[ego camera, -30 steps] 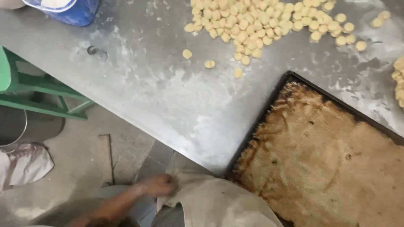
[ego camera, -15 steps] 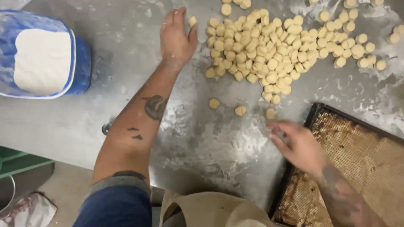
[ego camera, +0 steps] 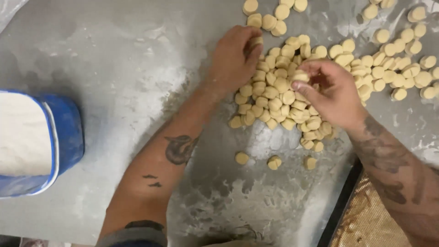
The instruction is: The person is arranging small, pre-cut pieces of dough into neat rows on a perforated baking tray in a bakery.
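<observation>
Dozens of small pale dough rounds (ego camera: 283, 91) lie heaped on the floured grey metal table (ego camera: 114, 91), and both hands work at the near edge of that heap. The left hand (ego camera: 233, 59) rests knuckles-up on the pile, its fingers curled with a round or two tucked under the fingertips, so its grip is closed on dough. The right hand (ego camera: 331, 93) hovers just beside it, thumb and fingers pinched around a single round lifted slightly off the pile. Three stray rounds (ego camera: 274, 161) sit apart from the heap, nearer the person, and more rounds spread away to the upper right. A likely slip here is squashing: the pieces look soft, and a tight pinch could dent them or press neighbours together. Rounds packed this closely may also stick where the flour is thin, and a sweeping wrist could knock pieces across the table. The dark baking tray (ego camera: 347, 201), lined with browned, stained paper, sits at the lower right, close to the right forearm, so an elbow could nudge it. At the left edge stands a blue tub of white flour (ego camera: 64, 137), well apart from the hands. The table surface is smeared and dusty with flour; little of the room shows beyond it.
</observation>
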